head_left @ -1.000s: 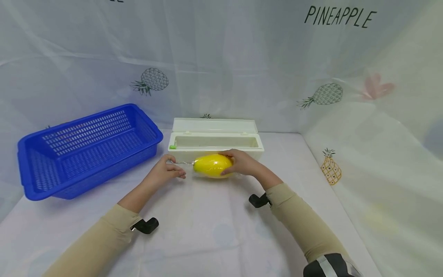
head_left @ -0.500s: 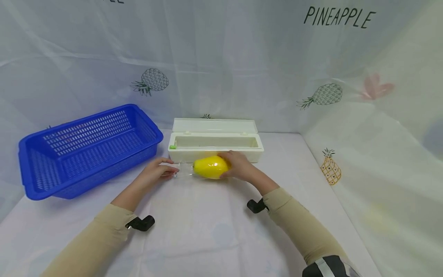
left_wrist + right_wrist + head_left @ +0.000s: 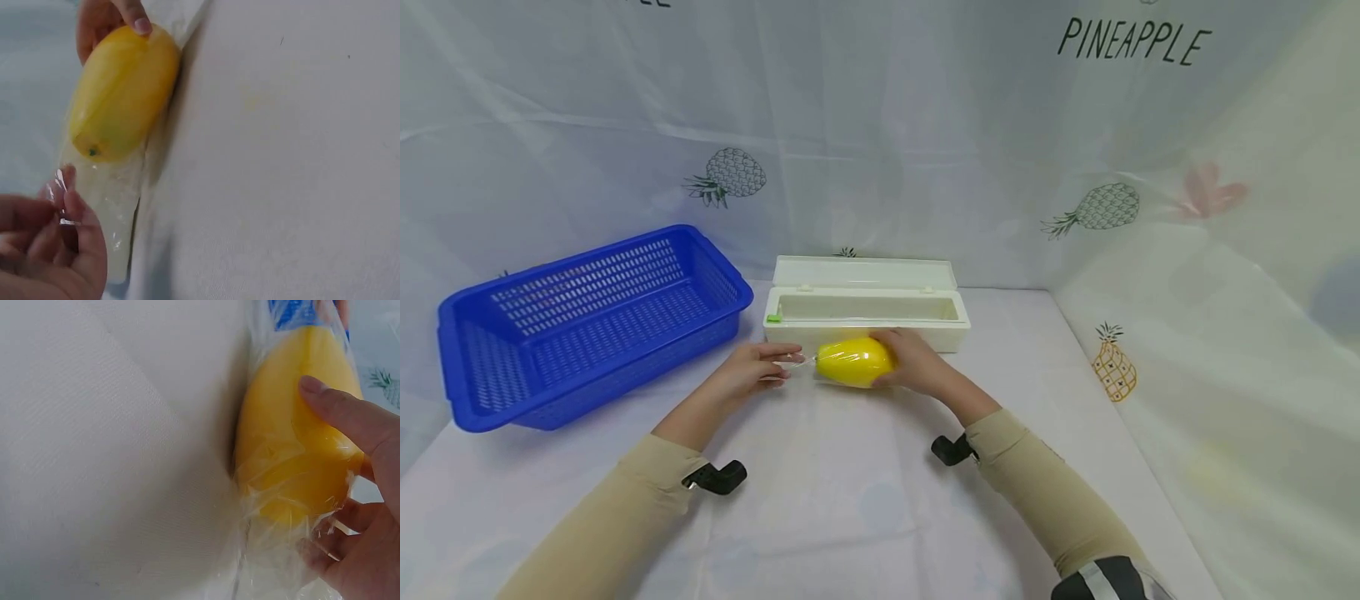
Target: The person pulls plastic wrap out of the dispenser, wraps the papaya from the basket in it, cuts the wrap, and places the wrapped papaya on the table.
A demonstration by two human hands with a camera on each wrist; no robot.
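Holding the yellow fruit [image 3: 852,362] with my right hand [image 3: 910,358], fingers curled round its end, probably so it won't roll. My left hand [image 3: 751,373] pinches the clear wrap [image 3: 60,181] past the other end, likely to make it snug. The fruit is between my hands, just in front of the long white box [image 3: 792,335].

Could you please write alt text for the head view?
A person's right hand holds a yellow, fruit-like object wrapped in clear film, while the left hand pinches the film's end. Behind sits an open white box; a blue basket stands at left.
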